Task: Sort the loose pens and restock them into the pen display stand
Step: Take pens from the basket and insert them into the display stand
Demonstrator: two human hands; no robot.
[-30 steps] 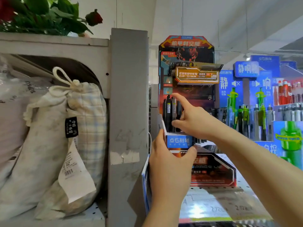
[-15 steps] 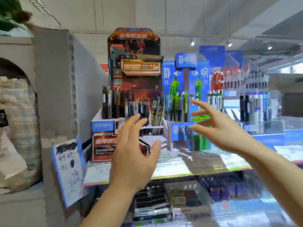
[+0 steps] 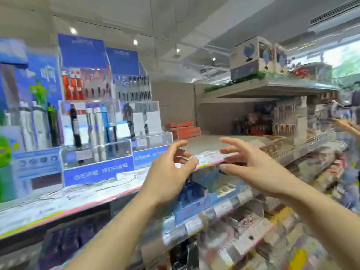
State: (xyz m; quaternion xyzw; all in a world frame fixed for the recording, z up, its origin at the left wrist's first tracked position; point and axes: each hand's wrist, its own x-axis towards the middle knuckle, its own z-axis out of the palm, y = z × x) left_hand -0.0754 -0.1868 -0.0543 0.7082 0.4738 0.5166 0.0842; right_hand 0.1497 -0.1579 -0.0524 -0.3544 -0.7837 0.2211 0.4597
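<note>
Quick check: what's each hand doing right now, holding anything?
Left hand: open, fingers loosely curled, holding nothing, raised in front of the shelf edge.
Right hand: open, fingers spread, holding nothing.

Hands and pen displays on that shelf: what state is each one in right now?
left hand: raised before the shelf, fingers loosely curled, holding nothing.
right hand: raised, fingers spread, holding nothing.
clear pen display stand: upright on the shelf, several pens standing in it, some slots look unfilled.
red boxes: stacked on the shelf.
globe box: on the top shelf, closed.
</note>
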